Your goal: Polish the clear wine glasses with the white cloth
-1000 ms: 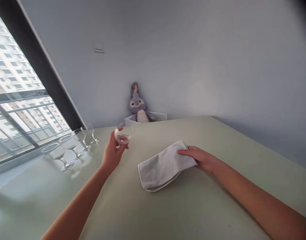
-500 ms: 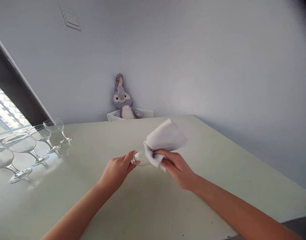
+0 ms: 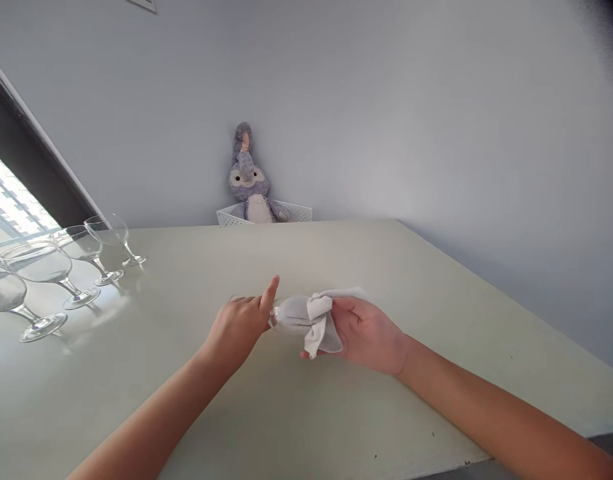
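Note:
Lying on its side in the air above the table, a clear stemmed glass (image 3: 285,325) has its bowl turned to the right. My left hand (image 3: 240,327) is closed round its stem end, thumb raised; the foot is mostly hidden by the fingers. A white cloth (image 3: 320,319) is bunched into the mouth of the bowl, and part of it shows through the glass. My right hand (image 3: 369,333) holds the cloth at the rim, its palm turned toward the glass and its fingers partly under the cloth.
Several stemmed glasses (image 3: 41,270) stand upright in a row on the left of the pale table (image 3: 266,413). At the far edge, a plush rabbit (image 3: 251,183) sits in a white perforated basket (image 3: 300,213). A wall bounds the right side; a window (image 3: 13,200) is at left.
The cloth, loosely spread above the glass before, is now pushed inside the bowl. My right hand has turned palm-inward, and my left thumb has lifted. The view has tilted slightly down.

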Demonstrator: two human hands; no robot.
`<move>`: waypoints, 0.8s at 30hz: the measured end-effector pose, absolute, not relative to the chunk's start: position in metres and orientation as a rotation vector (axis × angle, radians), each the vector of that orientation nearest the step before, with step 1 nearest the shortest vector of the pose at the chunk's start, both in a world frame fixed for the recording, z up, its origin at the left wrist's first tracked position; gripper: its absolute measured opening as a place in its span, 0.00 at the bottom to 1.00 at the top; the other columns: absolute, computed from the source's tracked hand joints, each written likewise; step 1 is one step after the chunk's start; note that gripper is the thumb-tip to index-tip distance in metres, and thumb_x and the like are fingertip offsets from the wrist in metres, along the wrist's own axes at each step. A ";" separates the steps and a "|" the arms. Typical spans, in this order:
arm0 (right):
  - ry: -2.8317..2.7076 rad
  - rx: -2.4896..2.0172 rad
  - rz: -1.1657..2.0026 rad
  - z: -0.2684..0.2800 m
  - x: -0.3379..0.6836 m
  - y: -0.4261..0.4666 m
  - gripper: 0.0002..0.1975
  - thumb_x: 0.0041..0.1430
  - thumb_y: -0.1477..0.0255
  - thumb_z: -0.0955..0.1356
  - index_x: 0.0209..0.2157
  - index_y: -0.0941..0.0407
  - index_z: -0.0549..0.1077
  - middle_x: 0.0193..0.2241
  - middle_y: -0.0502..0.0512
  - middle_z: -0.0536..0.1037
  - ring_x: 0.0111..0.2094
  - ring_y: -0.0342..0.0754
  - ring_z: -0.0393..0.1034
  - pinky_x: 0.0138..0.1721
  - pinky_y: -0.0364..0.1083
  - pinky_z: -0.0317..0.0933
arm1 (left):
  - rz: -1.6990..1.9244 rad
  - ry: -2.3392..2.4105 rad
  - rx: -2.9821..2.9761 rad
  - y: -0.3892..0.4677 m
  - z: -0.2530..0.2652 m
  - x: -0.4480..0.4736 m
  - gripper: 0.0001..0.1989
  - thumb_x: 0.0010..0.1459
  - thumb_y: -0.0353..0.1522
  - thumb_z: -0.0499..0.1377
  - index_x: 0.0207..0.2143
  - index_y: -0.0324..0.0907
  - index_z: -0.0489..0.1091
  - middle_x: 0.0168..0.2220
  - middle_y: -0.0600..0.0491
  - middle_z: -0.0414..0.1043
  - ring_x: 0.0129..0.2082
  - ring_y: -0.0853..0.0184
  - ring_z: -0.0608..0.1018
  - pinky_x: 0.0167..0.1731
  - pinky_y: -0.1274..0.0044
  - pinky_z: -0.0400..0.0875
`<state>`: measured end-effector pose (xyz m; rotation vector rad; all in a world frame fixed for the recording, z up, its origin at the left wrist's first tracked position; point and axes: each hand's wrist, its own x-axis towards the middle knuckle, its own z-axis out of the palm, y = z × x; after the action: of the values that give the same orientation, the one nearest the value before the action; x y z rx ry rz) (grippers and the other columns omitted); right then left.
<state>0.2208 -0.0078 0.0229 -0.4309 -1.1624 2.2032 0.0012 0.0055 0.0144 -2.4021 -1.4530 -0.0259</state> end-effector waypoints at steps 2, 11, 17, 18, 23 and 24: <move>-1.394 -0.481 2.061 0.030 0.220 -0.014 0.18 0.64 0.59 0.56 0.47 0.52 0.68 0.46 0.55 0.69 0.43 0.48 0.66 0.49 0.52 0.58 | -0.069 -1.503 -2.421 0.003 0.019 0.003 0.29 0.56 0.24 0.53 0.60 0.34 0.50 0.26 0.55 0.72 0.26 0.68 0.74 0.25 0.77 0.61; -2.459 -0.891 0.842 0.014 0.230 -0.011 0.26 0.48 0.57 0.70 0.49 0.52 0.68 0.52 0.57 0.67 0.60 0.61 0.48 0.59 0.57 0.45 | 0.168 -1.626 -2.746 -0.004 0.029 0.005 0.22 0.59 0.30 0.53 0.55 0.42 0.54 0.26 0.54 0.74 0.27 0.66 0.77 0.24 0.80 0.59; -2.006 -1.050 1.409 0.026 0.231 -0.009 0.12 0.51 0.62 0.69 0.34 0.55 0.72 0.35 0.53 0.72 0.42 0.51 0.66 0.41 0.47 0.61 | 0.063 -1.653 -2.830 -0.010 0.035 0.008 0.17 0.61 0.38 0.50 0.51 0.44 0.56 0.24 0.56 0.72 0.23 0.67 0.74 0.20 0.80 0.56; -1.770 -1.043 1.598 0.028 0.231 -0.008 0.10 0.51 0.63 0.69 0.31 0.55 0.71 0.30 0.51 0.70 0.34 0.47 0.65 0.33 0.44 0.60 | 0.085 -1.663 -2.752 -0.010 0.034 0.010 0.18 0.61 0.39 0.50 0.52 0.43 0.56 0.23 0.56 0.71 0.22 0.67 0.74 0.19 0.80 0.54; -0.795 -0.877 1.912 0.030 0.219 -0.012 0.10 0.51 0.68 0.67 0.22 0.56 0.62 0.20 0.45 0.55 0.21 0.39 0.51 0.21 0.41 0.49 | 0.079 -1.489 -2.471 -0.003 0.016 0.014 0.15 0.62 0.36 0.50 0.49 0.38 0.60 0.26 0.52 0.72 0.24 0.67 0.74 0.19 0.77 0.49; -0.749 -0.884 1.904 0.029 0.217 -0.015 0.11 0.53 0.67 0.67 0.22 0.56 0.62 0.21 0.46 0.56 0.21 0.40 0.51 0.21 0.41 0.50 | 0.060 -1.469 -2.469 -0.002 0.014 0.014 0.15 0.62 0.36 0.50 0.48 0.38 0.60 0.26 0.52 0.72 0.24 0.67 0.74 0.19 0.77 0.49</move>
<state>0.2172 -0.0151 0.0287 -0.8843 -0.7492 1.9044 0.0145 -0.0020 0.0140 -2.4687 -1.4687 0.0604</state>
